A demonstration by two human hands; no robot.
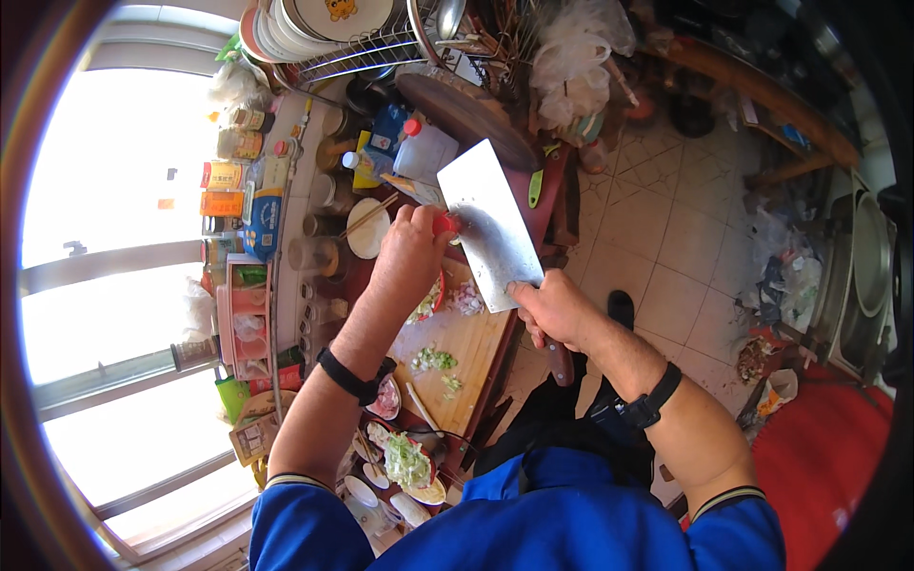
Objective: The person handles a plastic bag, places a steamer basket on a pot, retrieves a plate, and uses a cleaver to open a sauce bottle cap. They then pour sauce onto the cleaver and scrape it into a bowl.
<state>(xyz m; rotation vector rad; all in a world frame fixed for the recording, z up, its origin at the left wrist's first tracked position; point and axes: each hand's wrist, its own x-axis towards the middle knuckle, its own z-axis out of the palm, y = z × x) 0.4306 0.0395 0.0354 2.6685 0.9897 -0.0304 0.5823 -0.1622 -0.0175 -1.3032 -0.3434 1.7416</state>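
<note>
My right hand [553, 307] grips a cleaver [493, 228] where its broad steel blade meets the wooden handle, the blade raised over the board's far end. My left hand [414, 239] holds a small red object [445, 224] against the blade's left side; what it is I cannot tell. Below lies a wooden cutting board [468, 353]. On it are chopped green onion [433, 359], a pile of diced pale purple onion [468, 298] and a red-rimmed bowl [426, 303] of chopped vegetables, partly hidden by my left hand. A pale stick [424, 408] lies near the board's near edge.
A bowl of raw meat [386, 398] and a bowl of shredded greens [408, 462] stand nearer me. Left are a white bowl with chopsticks [368, 230] and several jars [332, 193]. Beyond are a white jug [425, 151], a round wooden block [471, 110] and a dish rack [357, 61].
</note>
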